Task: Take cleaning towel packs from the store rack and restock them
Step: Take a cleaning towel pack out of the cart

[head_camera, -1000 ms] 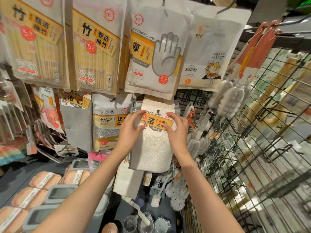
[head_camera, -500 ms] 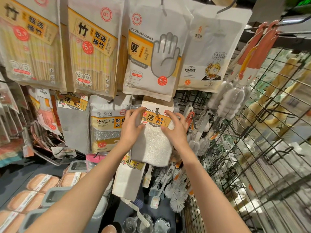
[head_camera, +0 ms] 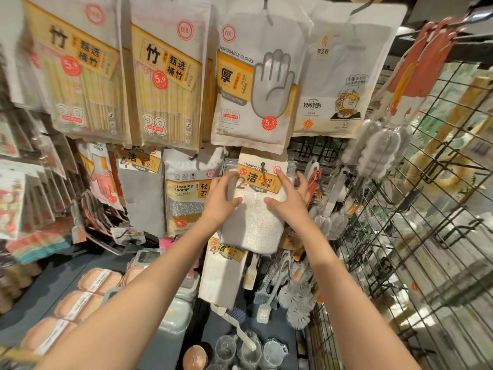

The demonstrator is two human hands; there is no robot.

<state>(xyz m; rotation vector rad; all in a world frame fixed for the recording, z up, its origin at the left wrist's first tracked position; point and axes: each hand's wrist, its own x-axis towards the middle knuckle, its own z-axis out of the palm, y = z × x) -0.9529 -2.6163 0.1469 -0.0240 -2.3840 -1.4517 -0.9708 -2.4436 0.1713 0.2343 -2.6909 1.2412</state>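
Warm, even shop light on a wide-angle head view

The centre is sharp: print on the disposable gloves pack [head_camera: 256, 84] reads clearly. Toward the left edge, the hanging packs smear with blur. The wire grid rack [head_camera: 416, 236] bows and stretches at the right edge from lens distortion, with pale glare washing out what lies behind it. The lower left corner is dimmer. Both forearms are evenly lit, casting only soft shadows.

A white, coarse-textured cleaning towel pack [head_camera: 253, 220] with a yellow-and-white header card hung upright on a rack hook, just below the disposable gloves bag at 12 o'clock, its lower edge overlapping another towel pack at 6 o'clock.
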